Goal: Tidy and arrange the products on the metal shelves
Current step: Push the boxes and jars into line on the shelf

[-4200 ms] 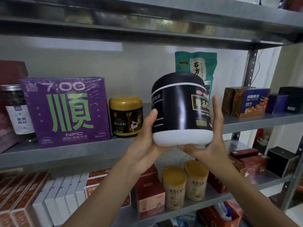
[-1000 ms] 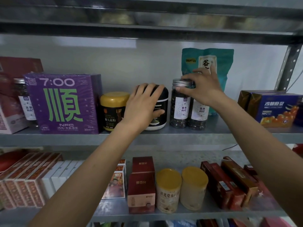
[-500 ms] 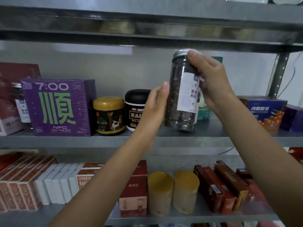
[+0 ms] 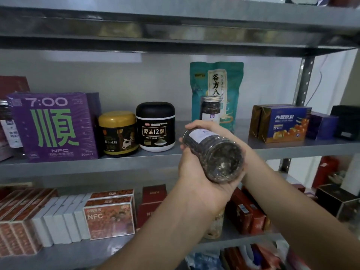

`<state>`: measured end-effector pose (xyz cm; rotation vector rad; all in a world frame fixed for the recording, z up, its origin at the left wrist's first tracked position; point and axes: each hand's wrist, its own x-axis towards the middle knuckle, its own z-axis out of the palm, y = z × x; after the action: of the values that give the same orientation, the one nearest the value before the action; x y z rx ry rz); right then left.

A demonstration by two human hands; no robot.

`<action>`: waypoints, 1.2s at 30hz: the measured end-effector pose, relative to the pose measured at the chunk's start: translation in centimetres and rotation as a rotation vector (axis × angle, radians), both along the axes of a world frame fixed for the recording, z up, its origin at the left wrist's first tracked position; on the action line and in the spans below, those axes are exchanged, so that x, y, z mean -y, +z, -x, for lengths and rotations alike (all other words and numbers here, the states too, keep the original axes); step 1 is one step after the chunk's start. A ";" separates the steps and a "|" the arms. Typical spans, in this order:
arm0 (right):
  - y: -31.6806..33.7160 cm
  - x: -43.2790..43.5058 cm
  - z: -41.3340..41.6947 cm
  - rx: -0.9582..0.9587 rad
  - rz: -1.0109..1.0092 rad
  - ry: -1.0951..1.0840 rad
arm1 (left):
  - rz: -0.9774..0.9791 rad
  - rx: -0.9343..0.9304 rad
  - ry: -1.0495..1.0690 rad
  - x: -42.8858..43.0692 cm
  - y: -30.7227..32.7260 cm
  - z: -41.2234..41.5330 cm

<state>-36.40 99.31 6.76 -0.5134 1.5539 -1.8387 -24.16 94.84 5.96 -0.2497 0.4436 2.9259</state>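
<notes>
A clear jar (image 4: pixel 214 152) of dark dried goods is held in both hands in front of the middle metal shelf (image 4: pixel 136 164), tipped on its side with its base turned toward the camera and its white label facing up. The left hand (image 4: pixel 194 172) is cupped under the jar, its grip closed round the lower side, while the fingers of the right hand (image 4: pixel 204 125) are curled over the far upper end; the lid is hidden from view. The jar is kept clear of the shelf board, just in front of its edge. Behind it, a second, similar jar (image 4: pixel 211 110) is seen standing upright on the shelf against a tall teal pouch (image 4: pixel 216 80). To the left, a black tub (image 4: pixel 155 126) with a white base, a gold-lidded jar (image 4: pixel 117 133) and a large purple box (image 4: pixel 52 126) are lined up side by side. To the right, a blue and gold box (image 4: pixel 286 123) is set well apart from the pouch. On the shelf below, rows of red and white boxes (image 4: pixel 109 217) are packed close together.
</notes>
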 end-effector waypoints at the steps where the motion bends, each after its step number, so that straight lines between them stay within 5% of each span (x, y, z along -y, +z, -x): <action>1: -0.2 -0.1 -0.2 0.033 0.025 -0.031 | 0.024 0.007 -0.020 0.3 -0.3 -0.1; 4: 0.1 -0.9 -0.5 0.049 0.197 -0.194 | 0.230 -0.095 -0.159 2.1 -1.6 0.0; 9: 2.8 -1.8 -2.0 -0.852 0.065 -0.784 | 1.025 -0.326 0.059 4.5 -3.3 0.7; 11: 3.5 -1.4 -2.6 -0.925 0.000 -0.839 | 1.080 -0.391 0.063 4.8 -3.5 0.4; 13: 3.6 -0.9 -2.7 -0.771 -0.021 -0.725 | 0.910 -0.383 -0.035 5.0 -3.6 -0.3; 16: 2.9 -0.9 -2.5 -0.321 0.212 -0.399 | 0.399 -0.389 -0.290 5.5 -3.2 -1.6; 19: 1.5 -0.7 -2.7 -0.164 0.386 -0.248 | 0.131 -0.423 -0.457 6.6 -3.8 -1.7; 22: 1.5 0.1 -2.8 -0.229 0.380 -0.338 | 0.362 -0.421 -0.454 7.6 -4.7 -1.0; 25: 2.5 0.8 -3.2 -0.616 0.039 -0.655 | 0.786 -0.399 -0.216 8.8 -4.7 -0.3; 27: 2.9 1.7 -3.4 -0.776 -0.076 -0.762 | 0.848 -0.413 -0.180 9.1 -4.3 -0.4; 29: 3.0 2.6 -3.4 -0.749 -0.131 -0.761 | 0.748 -0.392 -0.204 8.9 -4.2 -1.0; 32: 3.0 3.0 -3.1 -0.520 -0.163 -0.607 | 0.350 -0.342 -0.379 8.8 -3.9 -1.7; 36: 2.3 3.3 -3.4 -0.289 0.003 -0.437 | -0.059 -0.326 -0.477 8.8 -4.2 -1.5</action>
<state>-33.04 96.00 9.04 -0.4841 1.9801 -2.1620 -22.62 86.01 1.74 0.3069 0.3927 2.5004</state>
